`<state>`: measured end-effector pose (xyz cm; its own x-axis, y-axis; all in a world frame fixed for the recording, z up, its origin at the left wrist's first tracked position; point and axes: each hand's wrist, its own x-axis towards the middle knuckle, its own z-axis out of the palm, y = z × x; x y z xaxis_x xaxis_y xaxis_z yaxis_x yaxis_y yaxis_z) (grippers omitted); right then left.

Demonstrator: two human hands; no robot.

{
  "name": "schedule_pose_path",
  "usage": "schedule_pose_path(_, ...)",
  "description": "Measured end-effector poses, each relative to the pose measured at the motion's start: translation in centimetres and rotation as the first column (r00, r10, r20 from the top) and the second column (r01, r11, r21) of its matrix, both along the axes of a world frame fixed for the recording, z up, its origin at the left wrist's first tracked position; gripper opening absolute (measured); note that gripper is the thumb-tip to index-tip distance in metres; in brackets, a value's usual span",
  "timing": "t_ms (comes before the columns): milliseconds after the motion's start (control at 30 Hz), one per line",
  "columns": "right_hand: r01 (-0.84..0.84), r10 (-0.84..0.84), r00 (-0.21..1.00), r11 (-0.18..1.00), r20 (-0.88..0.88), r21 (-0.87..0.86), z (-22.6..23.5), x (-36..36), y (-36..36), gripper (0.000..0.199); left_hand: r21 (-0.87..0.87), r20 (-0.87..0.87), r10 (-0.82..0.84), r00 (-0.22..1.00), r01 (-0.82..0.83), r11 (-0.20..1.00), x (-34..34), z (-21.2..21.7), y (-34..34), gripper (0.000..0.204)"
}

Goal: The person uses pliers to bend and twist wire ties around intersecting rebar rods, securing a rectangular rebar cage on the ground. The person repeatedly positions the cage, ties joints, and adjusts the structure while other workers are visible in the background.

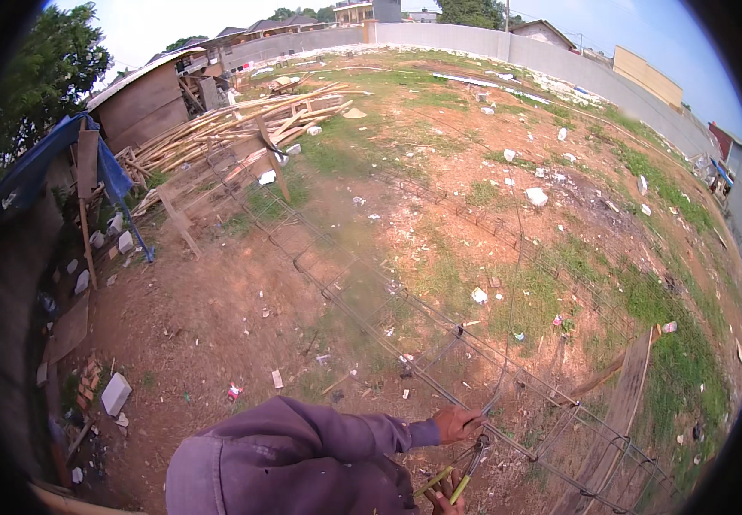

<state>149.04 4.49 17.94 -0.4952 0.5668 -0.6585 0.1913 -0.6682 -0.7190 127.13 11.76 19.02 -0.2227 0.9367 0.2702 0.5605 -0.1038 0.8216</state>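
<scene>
A long steel rebar cage [521,448] runs diagonally from the far left to the near right, with square stirrups along its bars. My left hand [459,425], in a purple sleeve [345,429], is closed at the cage's near bar, pinching a thin tie wire [501,393] that trails up and away. Just below it, my right hand [448,505] is wrapped round the yellow-green handles of a pair of pincers [460,487]. The open handles spread apart, and the jaws sit right under my left fingers, close to the bar. The lower edge cuts off part of my right hand.
A wooden plank [624,403] lies under the cage's near end; a timber stand [273,159] is at its far end. Beyond are a pile of poles [251,129], a blue tarp [113,167] and a shed [143,101]. White blocks [116,394] and litter dot the ground before a grey wall [457,39].
</scene>
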Motion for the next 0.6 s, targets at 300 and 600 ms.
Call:
schedule_pose_path(300, 0.158, -0.510, 0.812, 0.659, 0.282, 0.735, 1.2, 8.4, -3.6, 0.048, -0.164, -0.027, -0.057, 0.998, 0.052, 0.985, -3.1, -2.7, 1.5, 0.031)
schedule_pose_path(600, 0.435, -0.934, 0.235, 0.347, 0.268, 0.831, 1.5, 13.7, 2.0, 0.051, -0.525, 0.280, -0.400, 0.872, 0.489, 0.697, 4.3, -8.7, -4.2, 0.041)
